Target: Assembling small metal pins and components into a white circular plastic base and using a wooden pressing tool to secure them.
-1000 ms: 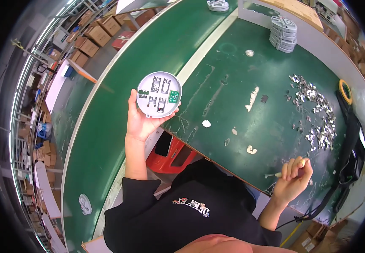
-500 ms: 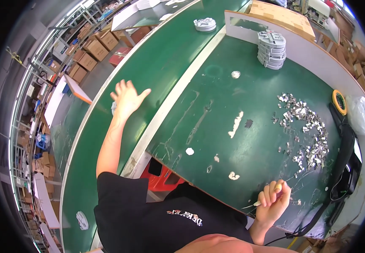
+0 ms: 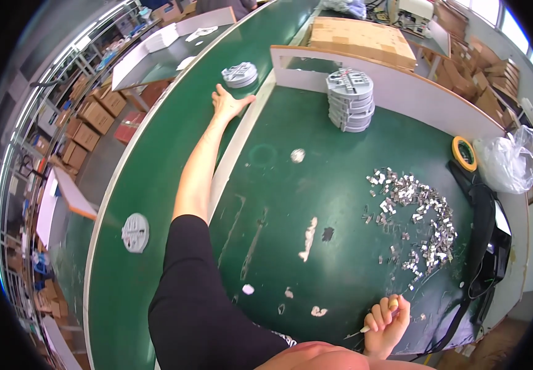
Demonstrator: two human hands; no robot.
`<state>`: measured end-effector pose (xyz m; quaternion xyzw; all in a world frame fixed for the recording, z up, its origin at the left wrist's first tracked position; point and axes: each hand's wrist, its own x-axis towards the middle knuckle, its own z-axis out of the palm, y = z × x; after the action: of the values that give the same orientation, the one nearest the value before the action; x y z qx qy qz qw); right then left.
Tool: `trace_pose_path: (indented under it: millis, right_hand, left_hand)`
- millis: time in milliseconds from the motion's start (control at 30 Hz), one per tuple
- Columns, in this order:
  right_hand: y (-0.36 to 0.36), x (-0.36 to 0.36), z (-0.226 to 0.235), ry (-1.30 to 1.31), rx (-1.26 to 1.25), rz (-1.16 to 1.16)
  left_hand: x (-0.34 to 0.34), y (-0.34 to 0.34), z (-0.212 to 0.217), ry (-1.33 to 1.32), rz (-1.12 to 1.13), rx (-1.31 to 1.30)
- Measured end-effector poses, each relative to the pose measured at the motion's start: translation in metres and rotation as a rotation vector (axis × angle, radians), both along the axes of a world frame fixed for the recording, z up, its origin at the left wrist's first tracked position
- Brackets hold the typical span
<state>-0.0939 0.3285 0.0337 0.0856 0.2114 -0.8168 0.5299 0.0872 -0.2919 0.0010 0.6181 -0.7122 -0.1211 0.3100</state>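
Observation:
My left hand [image 3: 228,105] reaches far forward over the green belt, fingers spread and empty. Its fingertips are just short of a small stack of grey round plastic parts [image 3: 240,75]; whether they touch it I cannot tell. Nearer on the belt lies a single grey round plastic part [image 3: 135,233]. At the bench's near edge my right hand [image 3: 387,324] is closed around a thin pointed tool [image 3: 364,330] with a pale handle. Most of the tool is hidden by the fingers. A taller stack of grey round parts [image 3: 350,102] stands at the back of the bench.
Many small metal and white pieces [image 3: 430,216] are scattered on the right of the green bench [image 3: 340,179]. Beyond them are a yellow tape roll [image 3: 464,153], a clear plastic bag [image 3: 513,160] and a black strap. A low white partition [image 3: 420,92] borders the bench's back.
My left hand has moved forward along the belt to the small stack. The single grey part, earlier mostly behind that hand, now shows fully, nearer me. My right hand keeps its grip; the view has shifted.

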Motion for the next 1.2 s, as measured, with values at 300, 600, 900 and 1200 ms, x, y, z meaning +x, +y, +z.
trace_pose_path:
  millis: [300, 600, 900, 1200]
  right_hand:
    - [-0.002, -0.011, 0.001, 0.126, 0.062, 0.17]
    - [-0.01, 0.0, 0.012, -0.067, 0.001, 0.092]
    - [-0.003, -0.005, 0.025, 0.159, -0.081, 0.308]
    - [-0.04, -0.051, 0.061, 2.057, 0.588, 0.195]
  left_hand:
    - [-0.014, -0.086, -0.013, 0.066, 0.061, -0.126]
    - [0.016, 0.153, 0.051, 0.48, -0.541, 0.108]
    - [0.075, 0.369, 0.052, 0.347, -0.837, 0.31]
    - [0.041, 0.43, 0.072, 0.245, -1.126, 0.065]
